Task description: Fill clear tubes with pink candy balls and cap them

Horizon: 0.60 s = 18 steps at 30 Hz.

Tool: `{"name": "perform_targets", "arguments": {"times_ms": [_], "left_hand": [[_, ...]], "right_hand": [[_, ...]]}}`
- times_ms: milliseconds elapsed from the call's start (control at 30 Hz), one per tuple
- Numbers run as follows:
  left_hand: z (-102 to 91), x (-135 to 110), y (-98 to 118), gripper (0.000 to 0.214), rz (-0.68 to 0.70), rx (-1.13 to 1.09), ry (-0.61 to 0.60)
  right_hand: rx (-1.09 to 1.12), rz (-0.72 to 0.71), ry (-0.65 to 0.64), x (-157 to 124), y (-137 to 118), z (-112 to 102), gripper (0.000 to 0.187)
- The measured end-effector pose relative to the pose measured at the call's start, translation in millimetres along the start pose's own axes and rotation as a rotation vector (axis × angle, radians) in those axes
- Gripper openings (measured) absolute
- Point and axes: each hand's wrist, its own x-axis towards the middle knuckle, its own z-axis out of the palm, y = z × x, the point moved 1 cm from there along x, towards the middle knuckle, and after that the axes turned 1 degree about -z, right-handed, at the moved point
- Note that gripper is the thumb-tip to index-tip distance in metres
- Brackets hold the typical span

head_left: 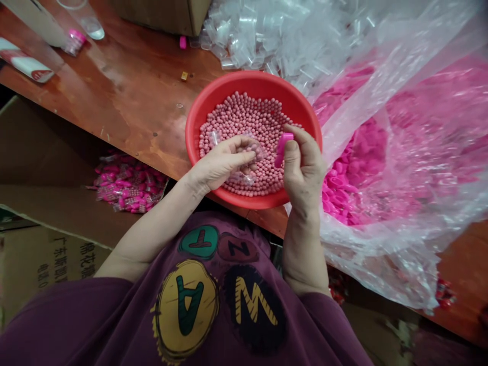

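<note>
A red bowl (251, 204) holds many small pink beads (244, 114). Over its middle, my left hand (227, 158) is closed around a small clear plastic tube (259, 151) that seems to have beads in it. My right hand (305, 168), above the bowl's right side, pinches a bright pink plastic cap (282, 147) between thumb and forefinger. The cap and the tube are apart, a short gap between them. More clear tubes (214, 138) lie on the beads, some partly under my left hand.
Clear tubes (267, 38) are heaped behind the bowl. A clear bag (381, 254) of pink caps (339, 190) lies right. Below the table's left edge, a cardboard box (41, 162) holds pink-capped tubes (129, 183). Another box (160, 15), a cup (86, 20) and a white-and-red tube (26, 61) stand or lie far left.
</note>
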Motion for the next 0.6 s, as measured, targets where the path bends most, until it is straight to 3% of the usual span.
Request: {"name": "perform_targets", "arguments": {"times_ms": [133,333,467,600], "left_hand": [[5.1,3,2,0.017,0.041,0.025,0.073],[4.9,2,1,0.012,0.076,0.116,0.064],[3.2,2,-1,0.013,0.096,0.123,0.054],[4.6,1,0,0.013,0.095,0.119,0.045]], "right_hand": [[-0.014,-0.051,-0.076,0,3,15,0.043],[0.113,0.024,0.060,-3,6,28,0.030],[0.114,-0.060,0.069,-5,0,27,0.019],[0.083,-0.112,0.037,-9,0,26,0.026]]}}
